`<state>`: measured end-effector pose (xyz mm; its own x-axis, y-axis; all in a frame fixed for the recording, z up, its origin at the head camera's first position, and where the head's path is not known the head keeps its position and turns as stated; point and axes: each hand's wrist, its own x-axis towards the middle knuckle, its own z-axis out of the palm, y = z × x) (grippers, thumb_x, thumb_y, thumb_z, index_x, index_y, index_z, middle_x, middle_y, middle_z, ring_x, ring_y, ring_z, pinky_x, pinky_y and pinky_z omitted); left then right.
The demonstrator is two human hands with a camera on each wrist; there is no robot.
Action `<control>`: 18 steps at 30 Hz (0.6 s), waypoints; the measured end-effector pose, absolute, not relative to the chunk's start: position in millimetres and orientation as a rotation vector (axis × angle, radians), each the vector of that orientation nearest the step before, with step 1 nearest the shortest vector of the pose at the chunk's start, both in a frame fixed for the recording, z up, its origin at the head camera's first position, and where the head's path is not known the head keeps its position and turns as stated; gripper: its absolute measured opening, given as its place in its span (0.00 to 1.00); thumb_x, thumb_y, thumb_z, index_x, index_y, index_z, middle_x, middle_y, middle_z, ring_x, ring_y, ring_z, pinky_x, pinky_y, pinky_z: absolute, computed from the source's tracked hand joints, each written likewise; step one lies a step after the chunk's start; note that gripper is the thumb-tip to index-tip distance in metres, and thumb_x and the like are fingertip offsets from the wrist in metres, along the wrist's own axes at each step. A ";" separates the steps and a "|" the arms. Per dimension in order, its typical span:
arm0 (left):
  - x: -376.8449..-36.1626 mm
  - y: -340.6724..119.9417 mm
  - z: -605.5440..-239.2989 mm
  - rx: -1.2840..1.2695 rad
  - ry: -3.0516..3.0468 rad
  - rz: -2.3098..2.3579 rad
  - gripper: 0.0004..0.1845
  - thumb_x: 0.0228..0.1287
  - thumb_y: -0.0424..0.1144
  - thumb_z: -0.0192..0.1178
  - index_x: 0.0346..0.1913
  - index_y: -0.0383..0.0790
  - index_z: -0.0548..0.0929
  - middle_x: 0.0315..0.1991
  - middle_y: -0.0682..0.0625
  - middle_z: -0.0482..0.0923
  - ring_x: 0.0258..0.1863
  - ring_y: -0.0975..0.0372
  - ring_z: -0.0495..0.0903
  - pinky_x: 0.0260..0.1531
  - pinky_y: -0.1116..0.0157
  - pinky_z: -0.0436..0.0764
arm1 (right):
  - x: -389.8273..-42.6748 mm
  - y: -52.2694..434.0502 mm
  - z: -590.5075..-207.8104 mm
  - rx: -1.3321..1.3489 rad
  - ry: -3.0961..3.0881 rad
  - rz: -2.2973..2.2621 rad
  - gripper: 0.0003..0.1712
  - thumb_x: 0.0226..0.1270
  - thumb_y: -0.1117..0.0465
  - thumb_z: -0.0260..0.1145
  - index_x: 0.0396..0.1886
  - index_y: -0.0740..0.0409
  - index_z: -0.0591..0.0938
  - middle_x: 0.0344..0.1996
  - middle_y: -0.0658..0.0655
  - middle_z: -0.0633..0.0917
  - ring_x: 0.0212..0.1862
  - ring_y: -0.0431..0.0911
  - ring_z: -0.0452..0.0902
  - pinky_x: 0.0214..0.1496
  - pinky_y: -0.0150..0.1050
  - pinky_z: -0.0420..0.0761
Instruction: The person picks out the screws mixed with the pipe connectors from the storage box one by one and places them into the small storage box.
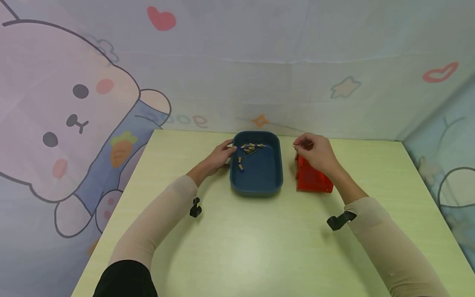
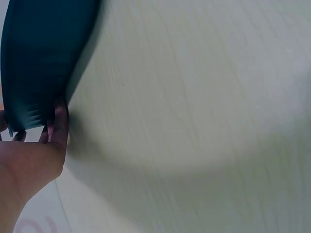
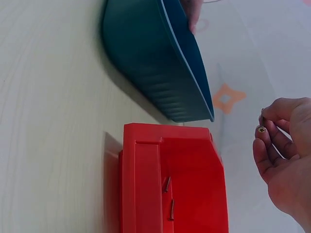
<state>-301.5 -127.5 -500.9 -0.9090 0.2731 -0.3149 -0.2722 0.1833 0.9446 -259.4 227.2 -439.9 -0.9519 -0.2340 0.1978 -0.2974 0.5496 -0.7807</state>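
Observation:
A dark blue tray [image 1: 259,173] sits mid-table with several small screws and plugs [image 1: 249,148] lying at its far end. My left hand [image 1: 220,156] holds the tray's far left rim [image 2: 34,73], fingers curled against its wall. A red bin [image 1: 311,178] stands just right of the tray; two screws [image 3: 169,196] lie inside it. My right hand [image 1: 315,152] hovers over the bin's far end and pinches a small screw [image 3: 262,125] between thumb and fingertips.
The pale wooden table [image 1: 245,247] stretches toward me between my two sleeved forearms. A cartoon-printed cloth backdrop [image 1: 74,107] rises behind and to both sides of the table.

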 end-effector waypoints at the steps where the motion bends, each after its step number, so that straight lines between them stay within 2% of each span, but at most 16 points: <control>1: -301.9 -127.6 -500.9 0.003 2.049 1.775 0.30 0.87 0.45 0.50 0.84 0.50 0.60 0.76 0.39 0.67 0.77 0.46 0.67 0.68 0.41 0.75 | -260.0 228.3 -439.9 0.453 -2.703 1.383 0.06 0.76 0.66 0.68 0.47 0.63 0.87 0.40 0.60 0.87 0.44 0.52 0.80 0.45 0.28 0.79; 9: -302.7 -128.0 -500.4 0.012 2.039 1.781 0.29 0.87 0.45 0.49 0.84 0.50 0.60 0.76 0.39 0.67 0.77 0.46 0.68 0.66 0.41 0.76 | -266.1 238.1 -439.8 0.401 -2.733 1.333 0.08 0.77 0.63 0.67 0.48 0.62 0.86 0.43 0.61 0.86 0.46 0.53 0.80 0.47 0.30 0.79; 18: -301.8 -128.6 -500.0 0.003 2.047 1.771 0.30 0.87 0.46 0.49 0.85 0.50 0.59 0.77 0.38 0.66 0.77 0.46 0.67 0.67 0.42 0.76 | -272.3 247.6 -447.5 0.378 -2.760 1.294 0.09 0.79 0.62 0.66 0.49 0.63 0.86 0.44 0.62 0.86 0.47 0.54 0.81 0.51 0.40 0.81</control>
